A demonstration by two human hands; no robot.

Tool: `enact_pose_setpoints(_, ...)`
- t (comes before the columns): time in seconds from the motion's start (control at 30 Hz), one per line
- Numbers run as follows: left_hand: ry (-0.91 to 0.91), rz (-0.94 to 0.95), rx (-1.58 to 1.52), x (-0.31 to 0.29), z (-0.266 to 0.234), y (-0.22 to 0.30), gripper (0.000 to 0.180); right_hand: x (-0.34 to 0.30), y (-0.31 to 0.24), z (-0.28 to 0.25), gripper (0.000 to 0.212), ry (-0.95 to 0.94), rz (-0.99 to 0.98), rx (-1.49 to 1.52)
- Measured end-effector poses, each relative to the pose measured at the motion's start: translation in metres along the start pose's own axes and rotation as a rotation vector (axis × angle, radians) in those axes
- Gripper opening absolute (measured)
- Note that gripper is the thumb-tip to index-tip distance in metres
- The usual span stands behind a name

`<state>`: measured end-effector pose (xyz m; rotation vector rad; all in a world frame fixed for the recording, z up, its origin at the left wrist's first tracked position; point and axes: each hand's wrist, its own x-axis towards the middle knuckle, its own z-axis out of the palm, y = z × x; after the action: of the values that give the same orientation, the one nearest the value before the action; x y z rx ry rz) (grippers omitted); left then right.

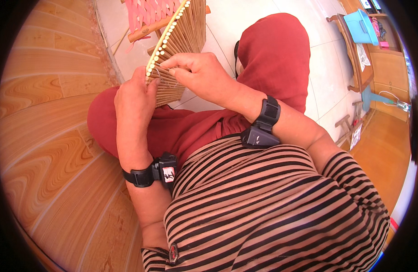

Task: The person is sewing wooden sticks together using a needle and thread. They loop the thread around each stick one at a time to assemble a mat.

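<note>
A panel of thin brown stalks [186,47] laid side by side stands tilted between my knees. Their round pale cut ends line one edge, along a narrow yellowish strip [169,32]. My left hand [134,96] grips the near corner of the panel, thumb toward the stalks. Across from it, my right hand [201,75] has its thumb and index finger drawn together close to that edge. A thin pale line, perhaps thread, curves between the two hands. Whatever the right fingertips pinch is too small to name.
Beyond the panel is a wooden-framed seat with pink woven straps [150,12]. Wood-patterned boards [55,136] lie on my left. At the right stand a wooden bench [354,54], a light-blue plastic basket [361,28] and a small wooden stool [347,124].
</note>
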<state>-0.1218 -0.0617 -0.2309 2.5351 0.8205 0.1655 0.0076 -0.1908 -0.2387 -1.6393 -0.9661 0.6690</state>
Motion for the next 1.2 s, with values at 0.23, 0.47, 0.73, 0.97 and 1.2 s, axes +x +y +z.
enact_pose_setpoints(0.23,0.011,-0.002,-0.001,0.000,0.000,-0.004,0.025,0.004,0.006,0.012,0.020,0.087,-0.048,-0.003)
enact_pose_setpoints(0.47,-0.022,-0.015,0.070,-0.005,0.002,0.010,0.024,0.010,0.001,0.011,0.011,0.091,0.015,-0.010)
enact_pose_setpoints(0.73,-0.016,0.000,0.120,-0.005,0.001,0.016,0.025,0.007,0.002,0.024,0.014,0.207,-0.055,-0.147)
enact_pose_setpoints(0.97,-0.054,0.049,0.108,-0.025,-0.003,0.015,0.024,0.003,-0.044,-0.003,0.013,-0.049,0.068,-0.449)
enact_pose_setpoints(1.2,-0.037,0.307,0.046,-0.018,-0.032,0.003,0.024,0.017,-0.040,-0.045,0.020,-0.127,-0.305,-0.716)
